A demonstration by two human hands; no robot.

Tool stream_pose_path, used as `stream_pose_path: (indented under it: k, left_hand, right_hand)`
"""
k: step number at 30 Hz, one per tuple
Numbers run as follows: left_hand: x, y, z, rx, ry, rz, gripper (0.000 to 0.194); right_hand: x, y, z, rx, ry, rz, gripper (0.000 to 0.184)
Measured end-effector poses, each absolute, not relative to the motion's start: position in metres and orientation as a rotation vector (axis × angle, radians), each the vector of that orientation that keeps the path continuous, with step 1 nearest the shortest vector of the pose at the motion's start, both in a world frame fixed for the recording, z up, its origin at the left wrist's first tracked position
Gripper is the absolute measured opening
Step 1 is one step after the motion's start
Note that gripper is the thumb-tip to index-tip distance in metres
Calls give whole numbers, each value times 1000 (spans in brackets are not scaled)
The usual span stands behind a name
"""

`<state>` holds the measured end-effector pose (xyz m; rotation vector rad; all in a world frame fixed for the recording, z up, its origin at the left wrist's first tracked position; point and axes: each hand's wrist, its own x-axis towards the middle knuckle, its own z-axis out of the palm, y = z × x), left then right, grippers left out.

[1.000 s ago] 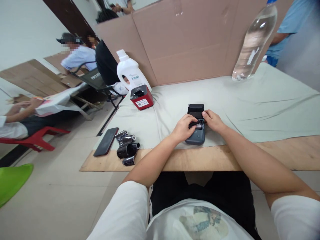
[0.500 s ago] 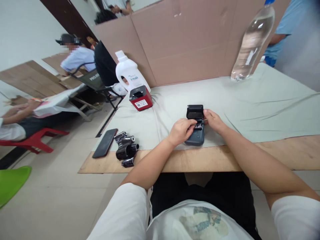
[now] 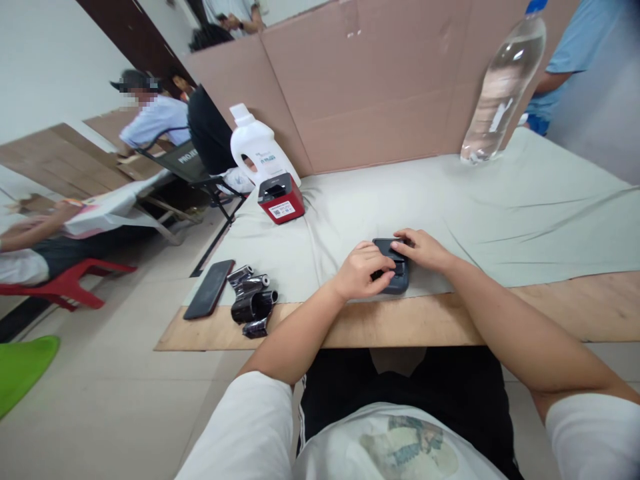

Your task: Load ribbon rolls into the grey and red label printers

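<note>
A small dark label printer [image 3: 399,285] lies on the cloth near the table's front edge, its hinged lid [image 3: 384,245] folded down. From the left, my left hand [image 3: 364,269] reaches over it, fingers curled onto its body near the lid's front edge. Whether those fingertips also pinch something small is hidden. My right hand [image 3: 424,249] rests on the printer's right side and lid, thumb laid on top and fingers stretched out toward the far edge. Left of my forearm is a bunch of black ribbon rolls [image 3: 253,300], partly unwound.
Beside the ribbon lies a dark phone [image 3: 209,289]. Farther back stand a red-and-black box [image 3: 281,199] and a white jug [image 3: 260,143]. A clear bottle [image 3: 505,87] stands at the back right, against a cardboard partition [image 3: 370,87]. Other people sit at a table on the left.
The printer's lid has swung from upright to down. My right hand has moved from beside the raised lid onto its top. My left hand has shifted slightly and stays at the printer.
</note>
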<state>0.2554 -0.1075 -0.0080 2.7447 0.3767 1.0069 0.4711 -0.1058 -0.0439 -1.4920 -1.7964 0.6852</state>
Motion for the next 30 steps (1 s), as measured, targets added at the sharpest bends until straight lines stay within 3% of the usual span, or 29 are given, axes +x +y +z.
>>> stream_pose_path:
  k: [4, 7, 14, 21, 30]
  left_hand:
    - [256, -93, -22, 2389, 948, 1178, 19]
    - [256, -80, -33, 2056, 1195, 1008, 44]
    - [255, -82, -31, 1604, 829, 713, 65]
    - [254, -84, -27, 1474, 793, 698, 63]
    - [253, -87, -19, 1551, 770, 744, 68]
  right_hand:
    - [469, -112, -38, -1474, -1861, 727, 49]
    - [466, -114, -36, -1386, -1755, 799, 50]
    - [461, -118, -33, -1224, -1570, 935, 59]
    - [459, -126, -22, -1341, -1505, 1332, 61]
    - [457, -131, -16, -1248, -1580, 1217, 53]
